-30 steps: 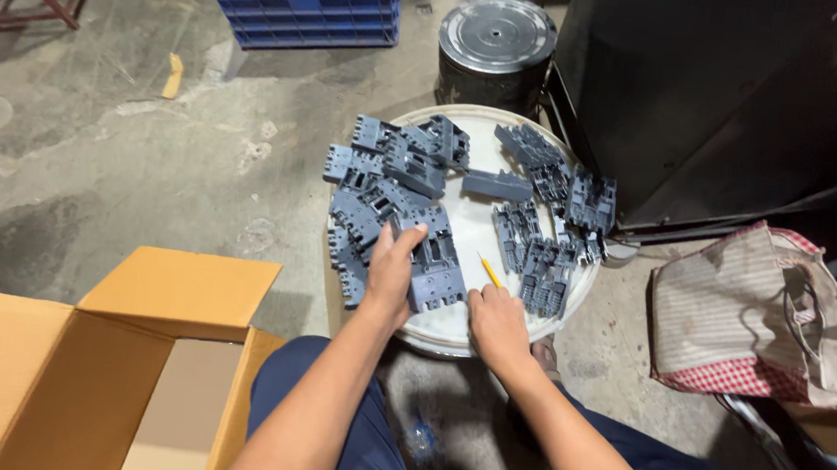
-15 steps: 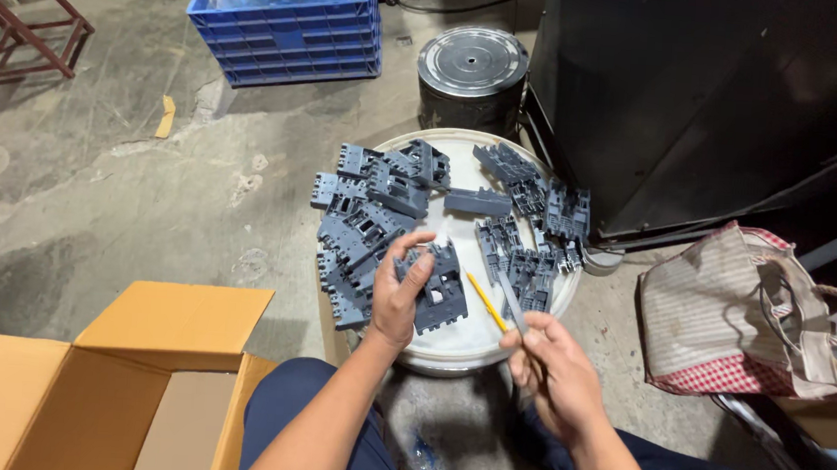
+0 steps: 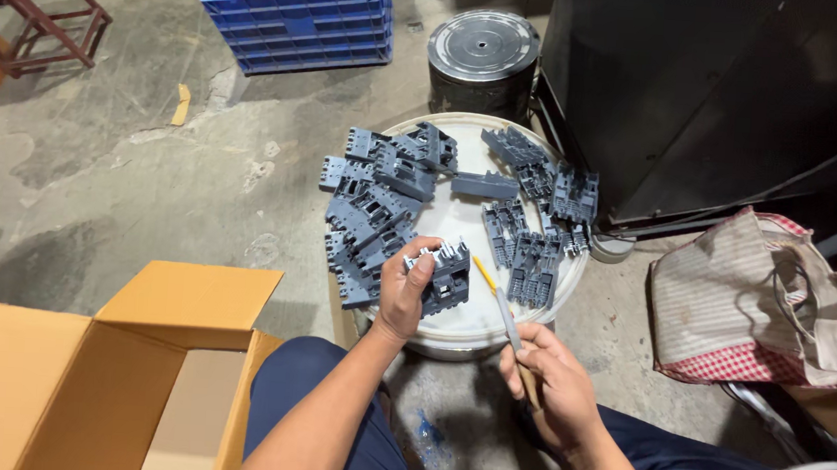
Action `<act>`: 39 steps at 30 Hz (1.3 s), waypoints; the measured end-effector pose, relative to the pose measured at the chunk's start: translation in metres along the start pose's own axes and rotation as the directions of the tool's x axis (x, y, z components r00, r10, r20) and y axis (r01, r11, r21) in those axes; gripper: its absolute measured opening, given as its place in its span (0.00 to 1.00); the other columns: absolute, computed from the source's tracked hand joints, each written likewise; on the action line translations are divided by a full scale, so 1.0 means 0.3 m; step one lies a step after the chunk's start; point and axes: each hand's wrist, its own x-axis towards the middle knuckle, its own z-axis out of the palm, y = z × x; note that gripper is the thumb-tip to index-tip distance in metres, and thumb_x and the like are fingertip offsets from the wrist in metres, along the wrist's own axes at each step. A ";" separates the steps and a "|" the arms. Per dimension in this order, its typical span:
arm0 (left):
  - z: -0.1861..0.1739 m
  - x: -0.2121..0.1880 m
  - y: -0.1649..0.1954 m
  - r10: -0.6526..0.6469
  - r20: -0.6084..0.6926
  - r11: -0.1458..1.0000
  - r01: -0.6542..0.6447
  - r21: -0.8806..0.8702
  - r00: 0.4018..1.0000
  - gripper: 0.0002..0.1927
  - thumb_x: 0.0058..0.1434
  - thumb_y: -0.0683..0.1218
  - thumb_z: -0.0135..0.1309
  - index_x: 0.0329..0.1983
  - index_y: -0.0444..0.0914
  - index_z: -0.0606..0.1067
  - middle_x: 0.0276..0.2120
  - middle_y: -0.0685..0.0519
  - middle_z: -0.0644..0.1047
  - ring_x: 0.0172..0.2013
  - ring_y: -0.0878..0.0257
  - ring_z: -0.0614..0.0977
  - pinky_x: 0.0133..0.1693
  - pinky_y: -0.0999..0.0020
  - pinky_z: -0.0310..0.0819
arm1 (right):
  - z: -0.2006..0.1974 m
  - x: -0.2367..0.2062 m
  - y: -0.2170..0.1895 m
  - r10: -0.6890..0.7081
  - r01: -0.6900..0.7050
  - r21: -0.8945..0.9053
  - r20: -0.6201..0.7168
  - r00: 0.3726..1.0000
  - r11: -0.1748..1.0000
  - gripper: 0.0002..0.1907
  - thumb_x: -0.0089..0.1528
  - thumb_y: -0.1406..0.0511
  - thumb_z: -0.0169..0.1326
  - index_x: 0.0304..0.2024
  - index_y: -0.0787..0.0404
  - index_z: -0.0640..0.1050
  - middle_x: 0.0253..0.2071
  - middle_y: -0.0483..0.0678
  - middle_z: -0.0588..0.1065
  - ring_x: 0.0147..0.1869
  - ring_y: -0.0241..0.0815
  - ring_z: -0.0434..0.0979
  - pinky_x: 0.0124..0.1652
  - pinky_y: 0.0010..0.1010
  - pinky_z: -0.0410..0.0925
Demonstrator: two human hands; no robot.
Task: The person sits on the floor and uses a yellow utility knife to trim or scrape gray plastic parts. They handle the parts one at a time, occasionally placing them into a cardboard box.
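Note:
My left hand (image 3: 405,289) grips a grey plastic part (image 3: 448,274) and holds it just above the near edge of a round white tray (image 3: 476,323). Several more grey plastic parts (image 3: 382,199) lie in heaps across the tray, some on the left and some on the right (image 3: 534,242). My right hand (image 3: 550,383) is below the tray's front rim and holds a thin knife-like tool (image 3: 505,315) with its tip pointing up toward the tray. A yellow stick (image 3: 483,271) lies on the tray by the tool.
An open cardboard box (image 3: 90,379) stands at my left knee. A blue crate (image 3: 301,15) and a round metal drum (image 3: 482,60) stand behind the tray. A dark machine (image 3: 717,98) and a striped cloth bag (image 3: 753,304) are to the right.
My left hand has lifted one grey part off the tray. My right hand has drawn back from the tray toward me, now with the thin tool in it.

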 end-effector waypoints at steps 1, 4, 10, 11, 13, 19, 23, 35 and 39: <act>-0.002 -0.004 -0.024 -0.024 -0.012 1.000 0.024 0.004 1.000 0.24 0.69 0.57 0.52 0.52 0.32 0.77 0.33 0.58 0.73 0.35 0.71 0.70 0.39 0.76 0.64 | -0.026 0.002 0.019 -0.015 0.015 -0.016 0.011 1.000 1.000 0.15 0.63 0.71 0.43 0.51 0.68 0.71 0.28 0.50 0.73 0.25 0.38 0.69 0.27 0.27 0.63; -0.001 0.021 -0.091 -0.181 -0.138 0.968 0.201 0.147 0.974 0.21 0.62 0.54 0.56 0.49 0.33 0.79 0.29 0.58 0.73 0.30 0.69 0.70 0.33 0.71 0.66 | -0.121 0.056 0.095 -0.088 0.090 -0.128 0.026 0.996 0.988 0.16 0.65 0.69 0.45 0.53 0.70 0.74 0.24 0.47 0.68 0.23 0.35 0.64 0.26 0.25 0.60; 0.032 0.039 -0.117 -0.030 -0.040 0.974 0.038 0.223 0.999 0.23 0.66 0.59 0.56 0.46 0.34 0.80 0.39 0.49 0.82 0.43 0.65 0.80 0.50 0.67 0.74 | -0.339 0.456 0.178 0.104 -0.159 -0.205 -0.254 0.962 0.966 0.14 0.67 0.67 0.49 0.52 0.70 0.75 0.22 0.50 0.67 0.23 0.39 0.64 0.21 0.31 0.57; 0.042 0.029 -0.119 -0.098 -0.031 0.963 0.103 0.249 0.995 0.24 0.66 0.61 0.55 0.47 0.36 0.81 0.38 0.49 0.83 0.42 0.64 0.81 0.50 0.67 0.75 | -0.365 0.526 0.183 0.079 -0.154 -0.255 -0.280 0.957 0.955 0.14 0.68 0.67 0.50 0.52 0.70 0.75 0.23 0.51 0.68 0.23 0.40 0.64 0.22 0.32 0.58; 0.056 0.017 -0.122 -0.044 -0.031 0.963 0.051 0.265 0.999 0.27 0.68 0.64 0.57 0.49 0.35 0.81 0.46 0.48 0.82 0.49 0.63 0.82 0.55 0.67 0.74 | -0.366 0.594 0.182 0.000 -0.102 -0.388 -0.253 0.967 0.916 0.13 0.69 0.67 0.52 0.52 0.70 0.76 0.23 0.52 0.69 0.24 0.42 0.66 0.23 0.34 0.60; 0.114 -0.013 -0.145 -0.089 -0.080 0.886 0.115 0.450 0.993 0.31 0.63 0.68 0.58 0.41 0.35 0.82 0.35 0.46 0.83 0.38 0.59 0.84 0.48 0.67 0.76 | -0.050 0.329 0.163 -0.110 0.284 -0.412 0.396 0.912 0.866 0.12 0.71 0.68 0.58 0.53 0.72 0.78 0.24 0.57 0.72 0.28 0.48 0.72 0.27 0.39 0.67; 0.211 -0.071 -0.129 -0.159 -0.050 0.877 0.165 0.451 0.986 0.31 0.60 0.68 0.58 0.41 0.35 0.82 0.34 0.46 0.83 0.37 0.58 0.84 0.45 0.66 0.77 | 0.316 -0.037 0.079 0.109 0.489 -0.478 0.788 0.606 0.730 0.14 0.67 0.66 0.58 0.54 0.62 0.77 0.20 0.42 0.70 0.23 0.30 0.71 0.22 0.22 0.66; 0.157 -0.036 -0.325 -0.039 -0.105 0.914 0.078 0.399 0.994 0.21 0.61 0.55 0.63 0.49 0.36 0.80 0.39 0.51 0.82 0.39 0.66 0.80 0.44 0.66 0.77 | 0.105 -0.135 -0.115 -0.183 0.253 -0.422 0.199 0.963 0.871 0.11 0.68 0.64 0.49 0.39 0.66 0.75 0.21 0.41 0.68 0.21 0.30 0.61 0.22 0.23 0.55; 0.135 -0.017 -0.341 0.021 -0.167 0.915 0.048 0.400 0.986 0.26 0.65 0.62 0.55 0.44 0.33 0.82 0.38 0.48 0.85 0.41 0.62 0.83 0.48 0.66 0.75 | -0.114 -0.050 -0.119 -0.185 0.163 -0.290 -0.052 0.981 0.943 0.09 0.68 0.64 0.49 0.37 0.63 0.74 0.20 0.41 0.67 0.19 0.29 0.59 0.20 0.22 0.54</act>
